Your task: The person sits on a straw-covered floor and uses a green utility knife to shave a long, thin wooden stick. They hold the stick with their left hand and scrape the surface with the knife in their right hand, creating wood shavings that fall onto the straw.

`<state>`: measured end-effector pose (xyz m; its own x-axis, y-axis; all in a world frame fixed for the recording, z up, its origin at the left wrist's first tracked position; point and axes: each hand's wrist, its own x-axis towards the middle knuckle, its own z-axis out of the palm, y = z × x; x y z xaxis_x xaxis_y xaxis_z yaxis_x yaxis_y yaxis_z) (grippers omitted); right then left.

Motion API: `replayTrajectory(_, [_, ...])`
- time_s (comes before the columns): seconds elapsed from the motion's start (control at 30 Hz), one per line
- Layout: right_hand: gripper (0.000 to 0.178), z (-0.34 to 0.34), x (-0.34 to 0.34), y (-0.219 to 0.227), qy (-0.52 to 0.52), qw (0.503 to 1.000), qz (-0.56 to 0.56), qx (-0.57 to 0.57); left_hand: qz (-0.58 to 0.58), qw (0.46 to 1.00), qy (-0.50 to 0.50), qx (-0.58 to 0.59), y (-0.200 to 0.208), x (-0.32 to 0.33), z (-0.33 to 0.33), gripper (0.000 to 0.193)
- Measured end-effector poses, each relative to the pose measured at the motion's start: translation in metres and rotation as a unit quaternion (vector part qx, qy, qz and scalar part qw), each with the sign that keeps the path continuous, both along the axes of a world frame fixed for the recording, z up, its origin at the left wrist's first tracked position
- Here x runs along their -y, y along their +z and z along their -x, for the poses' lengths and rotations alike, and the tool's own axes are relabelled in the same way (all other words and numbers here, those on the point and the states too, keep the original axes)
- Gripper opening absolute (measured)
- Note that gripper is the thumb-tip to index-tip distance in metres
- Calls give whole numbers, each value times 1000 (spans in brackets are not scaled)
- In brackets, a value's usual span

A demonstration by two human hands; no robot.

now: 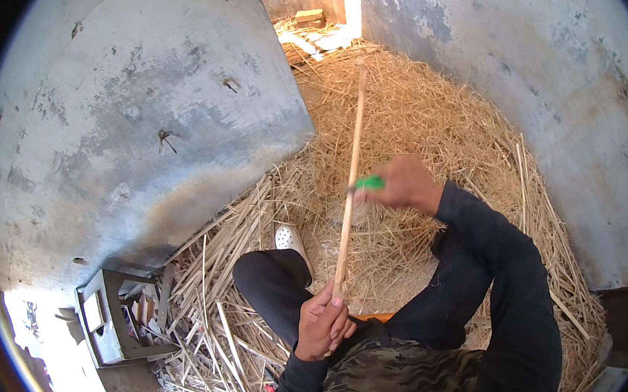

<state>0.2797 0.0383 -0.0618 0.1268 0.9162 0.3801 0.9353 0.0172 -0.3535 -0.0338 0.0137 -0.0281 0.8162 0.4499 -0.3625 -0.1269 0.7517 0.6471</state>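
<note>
A long, slender, pale wooden stick is held slantwise at the centre of the view, its far tip pointed toward 1 o'clock. Its near end is gripped at 6 o'clock by the curled fingers of the left hand. A small green-handled tool, blurred, is clasped in the closed right hand at 3 o'clock, its dark end set against the stick. Dry golden straw is spread at 2 o'clock; pale split stalks are heaped at 8 o'clock.

I have free room over straw right of stick; grey wall, stalk pile crowd left
</note>
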Motion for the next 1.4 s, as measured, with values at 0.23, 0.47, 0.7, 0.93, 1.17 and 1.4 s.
replayTrajectory(0.23, [72,0,-7,14,39,988,-106,102,-144,987,8,-75,-1,-2,-3,44])
replayTrajectory(0.47, [59,-72,-10,0,-151,987,40,-31,-63,996,-32,-58,5,21,8,44])
replayTrajectory(0.7, [67,-9,1,4,10,1000,-23,18,-96,993,-29,-68,5,11,12,45])
replayTrajectory(0.93, [69,-37,-16,-2,-32,995,-71,65,-114,990,-21,-86,10,10,4,45])
replayTrajectory(1.17, [69,-119,-15,-1,-169,977,-4,133,-51,994,-68,-76,12,32,17,45])
replayTrajectory(1.4, [74,-183,-5,-50,-317,940,-125,-21,-55,983,-112,-136,14,30,22,46])
